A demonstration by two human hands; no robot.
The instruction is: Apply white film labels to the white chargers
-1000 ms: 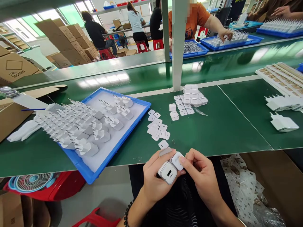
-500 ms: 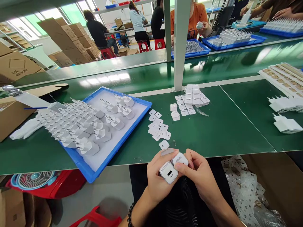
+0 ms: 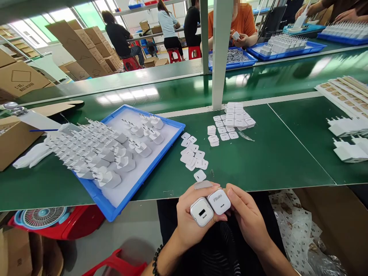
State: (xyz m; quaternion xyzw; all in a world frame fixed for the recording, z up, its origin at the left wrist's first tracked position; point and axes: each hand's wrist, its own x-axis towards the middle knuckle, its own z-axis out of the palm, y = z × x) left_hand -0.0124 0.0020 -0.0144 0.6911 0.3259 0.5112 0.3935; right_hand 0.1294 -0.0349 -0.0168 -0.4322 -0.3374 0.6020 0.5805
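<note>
Two white plug chargers sit side by side in my left hand, its fingers wrapped round them. The left charger shows a bare end face with a wide dark port and a smaller one. On the right charger the end face carries printed lettering and one small slot. My right hand is closed at that charger's right edge, thumb and fingers together; anything between them is hidden. A pale strip lies across a left finger. Just beyond, a loose white cover plate rests on the green table.
A blue tray of upright chargers overhangs the table's front edge at left. Loose cover plates and stacked lettered plates lie ahead. More chargers are at right. A white post rises mid-table; a co-worker sits across.
My right thumb has moved off the right charger's face to its edge, uncovering the lettering and slot. Both chargers shifted slightly. Another charger now shows at the far right.
</note>
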